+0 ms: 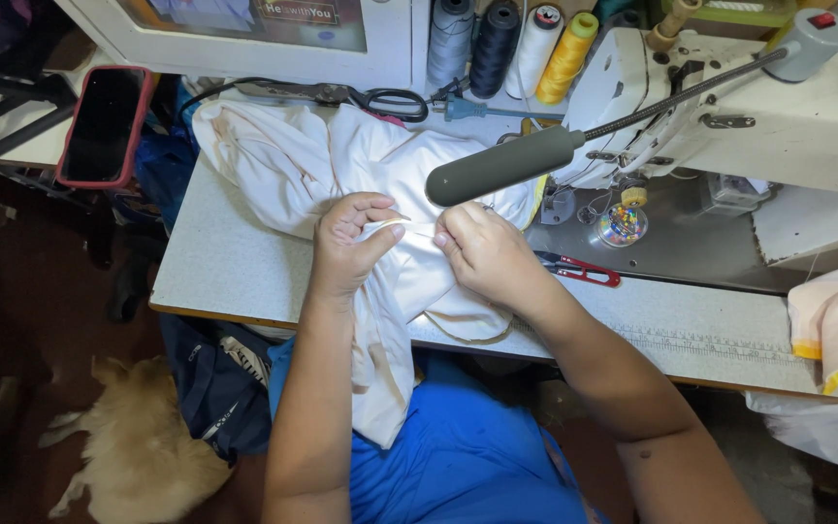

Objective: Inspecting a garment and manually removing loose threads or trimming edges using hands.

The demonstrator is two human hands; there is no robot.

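Pale cream fabric (293,160) is heaped at centre frame on the grey surface (215,267), one end hanging over the near edge. A folded edge is pinched between the left hand (346,243) and right hand (482,252), both closed on the cloth, fingertips nearly meeting. Judged light, limp and somewhat slick; no shape is kept when lifted. Best held at the folded hem, close to the fingertips. Red snips (579,270) lie just right of the hands.
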